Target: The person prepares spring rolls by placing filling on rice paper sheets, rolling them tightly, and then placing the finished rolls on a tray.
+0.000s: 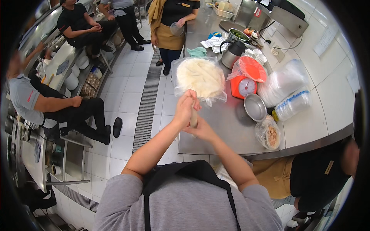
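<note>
My left hand (185,111) is closed around the upper part of a narrow greyish-beige piece (194,117), whose material I cannot tell. Around its lower end are the fingers of my right hand (200,130). Just beyond both hands, a broad pale mass that looks like dough (199,76) lies on clear plastic on the steel counter (219,135). Right of it stands an orange kitchen scale (244,86) with a round dial and a plastic-covered orange tray (251,68). A metal bowl (255,107) sits close to the scale, and a clear bag of pinkish filling (271,134) lies nearer me.
Rolls of clear plastic bags (283,83) lean by the tiled wall. A steel jug (229,55), a green cloth (196,52) and a pot of green items (238,34) stand farther back. Several people are around, one at the counter's far left edge (173,26), another at right (315,173).
</note>
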A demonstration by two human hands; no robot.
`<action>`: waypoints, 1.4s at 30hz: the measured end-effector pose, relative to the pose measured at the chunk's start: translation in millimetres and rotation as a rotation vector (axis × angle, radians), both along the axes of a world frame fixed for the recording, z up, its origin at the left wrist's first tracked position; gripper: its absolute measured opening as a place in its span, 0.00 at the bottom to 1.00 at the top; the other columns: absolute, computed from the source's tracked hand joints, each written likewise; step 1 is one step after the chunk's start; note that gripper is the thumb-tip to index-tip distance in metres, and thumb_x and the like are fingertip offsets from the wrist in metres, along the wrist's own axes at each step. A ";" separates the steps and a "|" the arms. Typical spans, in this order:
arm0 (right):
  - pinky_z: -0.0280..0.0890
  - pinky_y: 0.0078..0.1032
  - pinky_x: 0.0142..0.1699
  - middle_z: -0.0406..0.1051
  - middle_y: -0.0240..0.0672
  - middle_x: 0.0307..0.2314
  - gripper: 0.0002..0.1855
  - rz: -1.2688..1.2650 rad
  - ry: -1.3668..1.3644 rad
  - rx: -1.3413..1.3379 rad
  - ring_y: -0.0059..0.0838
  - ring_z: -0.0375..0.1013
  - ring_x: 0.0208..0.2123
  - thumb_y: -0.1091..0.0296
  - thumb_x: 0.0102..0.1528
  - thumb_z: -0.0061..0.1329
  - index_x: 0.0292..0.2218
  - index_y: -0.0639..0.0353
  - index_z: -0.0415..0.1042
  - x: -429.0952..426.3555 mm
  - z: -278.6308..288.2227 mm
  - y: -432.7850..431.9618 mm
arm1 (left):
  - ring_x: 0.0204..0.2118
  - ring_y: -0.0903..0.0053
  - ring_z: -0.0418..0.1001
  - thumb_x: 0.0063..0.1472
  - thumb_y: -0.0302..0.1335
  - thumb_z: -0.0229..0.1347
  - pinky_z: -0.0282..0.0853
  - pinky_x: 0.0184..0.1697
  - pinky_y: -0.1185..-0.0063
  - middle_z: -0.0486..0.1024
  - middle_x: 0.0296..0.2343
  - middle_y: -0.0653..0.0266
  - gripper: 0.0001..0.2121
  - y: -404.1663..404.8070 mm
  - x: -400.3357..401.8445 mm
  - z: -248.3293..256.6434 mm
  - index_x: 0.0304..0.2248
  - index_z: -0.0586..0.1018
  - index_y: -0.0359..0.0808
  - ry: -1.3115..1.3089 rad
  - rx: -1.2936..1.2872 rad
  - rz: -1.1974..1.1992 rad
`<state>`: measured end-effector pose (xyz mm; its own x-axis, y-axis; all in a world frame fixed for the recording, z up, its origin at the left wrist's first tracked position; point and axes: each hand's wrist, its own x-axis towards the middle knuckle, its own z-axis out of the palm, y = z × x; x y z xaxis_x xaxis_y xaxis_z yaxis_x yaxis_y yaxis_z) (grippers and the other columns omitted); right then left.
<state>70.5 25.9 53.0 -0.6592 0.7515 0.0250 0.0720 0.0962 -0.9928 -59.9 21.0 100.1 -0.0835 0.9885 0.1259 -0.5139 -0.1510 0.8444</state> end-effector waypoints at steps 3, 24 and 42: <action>0.64 0.20 0.27 0.69 0.32 0.22 0.14 -0.067 -0.054 -0.093 0.23 0.69 0.21 0.66 0.48 0.54 0.36 0.61 0.69 -11.0 -6.7 -5.4 | 0.22 0.80 0.62 0.52 0.25 0.39 0.65 0.41 0.73 0.65 0.18 0.68 0.08 6.0 -3.6 20.8 0.32 0.66 0.37 -0.059 -0.170 0.042; 0.64 0.21 0.21 0.68 0.32 0.19 0.15 -0.533 -0.249 -0.087 0.19 0.67 0.18 0.67 0.50 0.53 0.38 0.63 0.68 90.4 -43.2 5.7 | 0.42 0.73 0.68 0.59 0.28 0.44 0.63 0.47 0.72 0.69 0.42 0.62 0.15 84.5 29.5 -49.1 0.47 0.67 0.40 -0.368 -0.325 0.061; 0.64 0.30 0.43 0.71 0.41 0.33 0.14 -0.788 -0.390 0.481 0.37 0.70 0.36 0.68 0.45 0.56 0.36 0.60 0.74 179.8 -26.3 54.0 | 0.27 0.84 0.71 0.54 0.25 0.56 0.67 0.35 0.82 0.74 0.23 0.70 0.05 156.4 -55.1 -27.7 0.29 0.79 0.32 1.174 0.035 -0.348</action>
<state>250.3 79.9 26.7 -0.0046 0.9442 0.3294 0.6007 0.2660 -0.7539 -114.9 177.4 72.3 0.3666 0.9300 -0.0262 0.5396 -0.1896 0.8203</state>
